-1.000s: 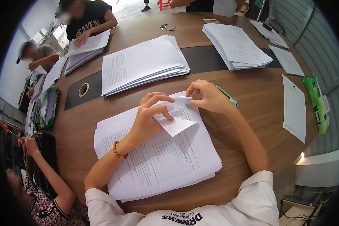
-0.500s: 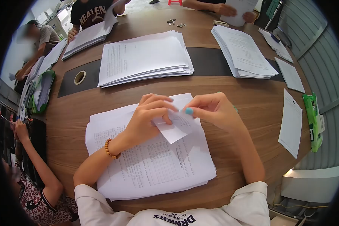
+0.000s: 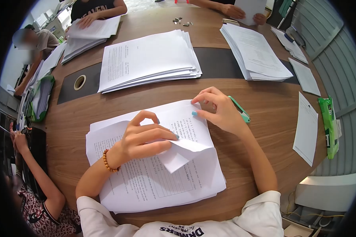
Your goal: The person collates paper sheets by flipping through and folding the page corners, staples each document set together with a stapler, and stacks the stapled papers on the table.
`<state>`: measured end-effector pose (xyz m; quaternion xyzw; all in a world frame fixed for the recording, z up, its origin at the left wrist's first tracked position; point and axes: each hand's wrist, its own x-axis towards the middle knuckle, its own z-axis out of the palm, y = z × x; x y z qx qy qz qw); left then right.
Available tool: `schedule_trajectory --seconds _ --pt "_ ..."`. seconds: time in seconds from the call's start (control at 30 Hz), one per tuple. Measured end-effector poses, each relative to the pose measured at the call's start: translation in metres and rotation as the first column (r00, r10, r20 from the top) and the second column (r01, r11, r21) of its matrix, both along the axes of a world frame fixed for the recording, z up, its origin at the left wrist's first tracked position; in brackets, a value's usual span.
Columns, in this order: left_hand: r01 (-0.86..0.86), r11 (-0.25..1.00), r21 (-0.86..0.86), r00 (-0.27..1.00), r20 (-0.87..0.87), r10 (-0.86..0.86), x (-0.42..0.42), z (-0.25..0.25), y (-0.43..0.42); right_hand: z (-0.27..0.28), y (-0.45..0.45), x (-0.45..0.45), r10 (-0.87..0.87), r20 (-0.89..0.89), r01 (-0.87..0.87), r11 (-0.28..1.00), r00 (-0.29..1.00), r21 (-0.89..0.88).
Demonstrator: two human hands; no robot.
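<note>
A stack of printed sheets (image 3: pixel 146 197) lies on the table before me. Its top right part carries a turned-back sheet of paper (image 3: pixel 178 158), the folded corner pointing toward me. My left hand (image 3: pixel 144 138) holds that sheet down, fingers bent over its fold. At the stack's top right corner is my right hand (image 3: pixel 223 112), thumb and index finger apart, the fingertips at the edge of the page beneath. Partly hidden behind this hand is a green object (image 3: pixel 241 108) whose kind I cannot make out.
Two taller paper stacks, a left one (image 3: pixel 146 59) and a right one (image 3: pixel 257 51), stand farther back. A tape roll (image 3: pixel 80 82) lies left; a loose sheet (image 3: pixel 305 128) and a green packet (image 3: pixel 329 126) lie right. Other people sit around the table (image 3: pixel 257 94).
The folded sheet has been drawn down toward me under my left hand. My right hand has moved up and parted its fingers from it. A person across has lowered papers onto a stack.
</note>
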<state>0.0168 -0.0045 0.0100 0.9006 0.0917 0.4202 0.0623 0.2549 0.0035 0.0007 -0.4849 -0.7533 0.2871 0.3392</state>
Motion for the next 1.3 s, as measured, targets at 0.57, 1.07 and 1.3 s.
schedule_trajectory --seconds 0.57,1.07,1.3 --pt "-0.002 0.998 0.068 1.000 0.027 0.000 0.003 -0.002 -0.002 -0.014 -0.002 -0.011 -0.099 -0.028 0.103 0.967 0.995 0.234" --pt "-0.004 0.998 0.065 1.000 0.006 0.003 0.002 -0.002 0.000 0.000 -0.008 -0.014 -0.053 -0.056 0.064 0.977 0.997 0.201" --pt "-0.102 0.994 0.037 0.994 0.052 0.100 0.008 0.013 -0.001 0.042 -0.024 -0.012 0.075 -0.363 -0.135 0.980 0.929 -0.145"
